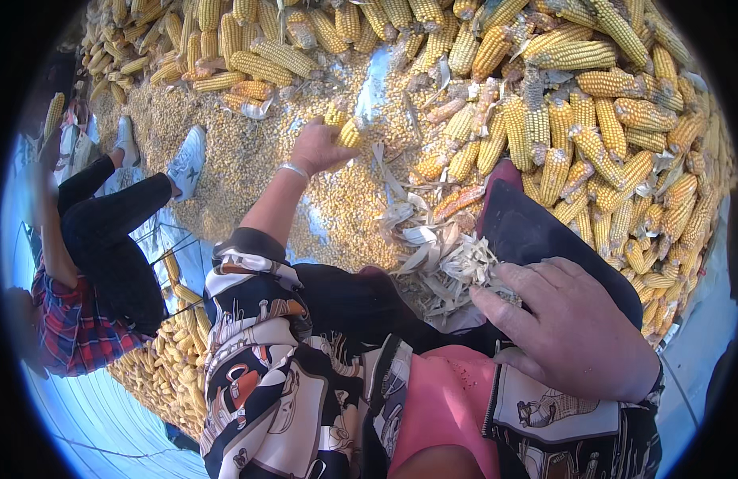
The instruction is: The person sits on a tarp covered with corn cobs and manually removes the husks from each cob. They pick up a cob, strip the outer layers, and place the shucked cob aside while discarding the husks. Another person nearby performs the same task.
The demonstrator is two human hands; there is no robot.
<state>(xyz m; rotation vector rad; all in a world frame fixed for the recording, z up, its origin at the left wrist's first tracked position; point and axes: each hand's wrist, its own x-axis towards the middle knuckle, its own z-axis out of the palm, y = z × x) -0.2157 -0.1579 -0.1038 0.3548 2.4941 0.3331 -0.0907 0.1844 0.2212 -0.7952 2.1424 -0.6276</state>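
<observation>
My left hand, with a bracelet at its wrist, reaches forward over loose yellow kernels. Its fingers are closed on a corn cob. A second yellow piece of corn shows just beyond the fingers; I cannot tell whether it is held too. Near my lap, my right hand hovers or rests by my dark-clad leg, palm down. Its fingers are stretched out and nothing shows in them. Dry, pale husks lie just past its fingertips.
Whole corn cobs are heaped along the right and the far side. At the left another person in a plaid shirt sits holding a cob. More cobs are piled behind them. Pale blue sheeting lies underneath.
</observation>
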